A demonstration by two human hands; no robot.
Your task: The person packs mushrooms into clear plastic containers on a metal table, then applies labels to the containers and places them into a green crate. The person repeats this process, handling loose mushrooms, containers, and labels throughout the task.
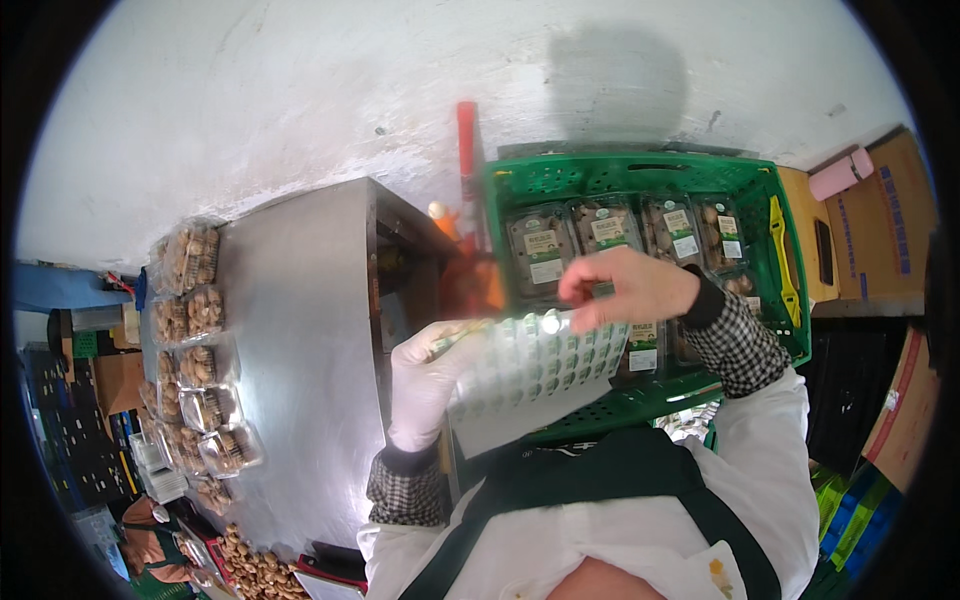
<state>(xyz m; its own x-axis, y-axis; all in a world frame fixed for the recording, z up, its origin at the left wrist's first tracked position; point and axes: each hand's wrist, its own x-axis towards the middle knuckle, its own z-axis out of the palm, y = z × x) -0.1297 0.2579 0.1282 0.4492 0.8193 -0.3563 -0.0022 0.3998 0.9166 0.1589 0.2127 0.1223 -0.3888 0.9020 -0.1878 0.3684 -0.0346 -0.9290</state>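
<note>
My left hand [427, 382], in a white glove, grips the left end of a sheet of small round green-and-white stickers [540, 360], held tilted before my chest. My bare right hand [634, 289] hovers at the sheet's upper edge, its thumb and fingers apart and slightly blurred. Behind the sheet stands a green plastic crate [637, 166]. Inside it lie several clear plastic packs of mushrooms [538, 244], with printed labels and round stickers on their lids. The sheet and my right hand hide some of the packs.
On the left, a stainless steel table [300, 322] carries clear mushroom packs [199, 364] and loose mushrooms [259, 566]. Another person [154, 536] is at the lower left. A red handle [466, 135] leans by the wall. Rightward are a pink bottle [840, 174], a phone [824, 251] and a cardboard box [885, 217].
</note>
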